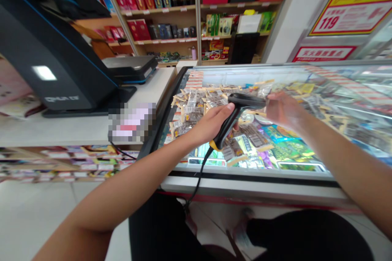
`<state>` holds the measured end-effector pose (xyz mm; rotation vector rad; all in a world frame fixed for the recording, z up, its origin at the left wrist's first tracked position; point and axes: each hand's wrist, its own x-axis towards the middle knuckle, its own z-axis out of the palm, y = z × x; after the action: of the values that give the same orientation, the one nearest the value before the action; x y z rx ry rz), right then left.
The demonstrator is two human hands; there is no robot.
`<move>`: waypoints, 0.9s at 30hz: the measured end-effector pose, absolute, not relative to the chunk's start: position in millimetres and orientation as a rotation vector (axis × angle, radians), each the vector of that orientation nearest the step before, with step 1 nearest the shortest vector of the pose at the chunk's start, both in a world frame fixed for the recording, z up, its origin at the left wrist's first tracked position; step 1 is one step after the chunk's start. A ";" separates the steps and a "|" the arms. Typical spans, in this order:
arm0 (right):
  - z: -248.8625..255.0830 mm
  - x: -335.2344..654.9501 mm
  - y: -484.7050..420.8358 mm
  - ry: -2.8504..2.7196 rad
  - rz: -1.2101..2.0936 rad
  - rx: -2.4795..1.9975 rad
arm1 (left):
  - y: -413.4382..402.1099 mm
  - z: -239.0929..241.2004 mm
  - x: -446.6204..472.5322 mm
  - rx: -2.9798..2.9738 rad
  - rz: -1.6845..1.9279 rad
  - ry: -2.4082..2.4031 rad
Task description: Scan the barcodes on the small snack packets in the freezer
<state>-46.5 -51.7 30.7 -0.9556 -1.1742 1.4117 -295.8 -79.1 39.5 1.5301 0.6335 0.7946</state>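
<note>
1. The left hand [211, 124] is closed around the handle of a black scanner [237, 114], with the thumb lying along the upper side of the handle
2. The scanner is held above the glass lid of a chest freezer [245, 179], over its near left part; the scanner head points to the right, toward the right hand
3. A yellow band marks the lower end of the scanner handle, and a black cable [199, 175] runs from it down over the front edge of the freezer
4. The right hand [283, 110] is partly closed, its fingers curled just beside the scanner head; whether it grips anything cannot be told, as the fingertips are blurred
5. Both forearms are bare and reach forward over the front rim of the freezer
6. Beneath the glass lie many packets [199, 108] in tan, green and yellow wrappers
7. To the left of the freezer stands a white counter [61, 130] carrying a black till screen [49, 49], seen from the back
8. Behind the till screen, a flat dark device [131, 67] rests on the counter
9. At the back, wooden shelves [183, 8] hold red boxes and dark bottles
10. A red and yellow poster [352, 8] showing the figure 119 hangs at the upper right
</note>
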 end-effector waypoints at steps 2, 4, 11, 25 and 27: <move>32.0 -45.6 -51.6 -1.130 1.413 -0.981 | -76.3 37.9 -294.8 1.503 0.806 0.687; 31.5 -43.3 -50.1 -1.106 1.389 -1.008 | -73.7 36.5 -293.9 1.454 0.813 0.695; 28.7 -37.4 -45.1 -1.001 1.380 -0.997 | -74.2 37.7 -293.2 1.326 0.796 0.615; 32.5 -16.1 -34.1 -1.239 1.058 -1.132 | -79.3 52.4 -294.1 1.112 0.796 0.620; 35.9 7.6 -33.1 -1.365 0.691 -1.354 | -77.7 52.5 -294.8 1.107 0.839 0.628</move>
<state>7.6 -33.1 35.9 -1.3536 -1.3653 0.6914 -294.8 -77.7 52.5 1.1065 0.6285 0.8387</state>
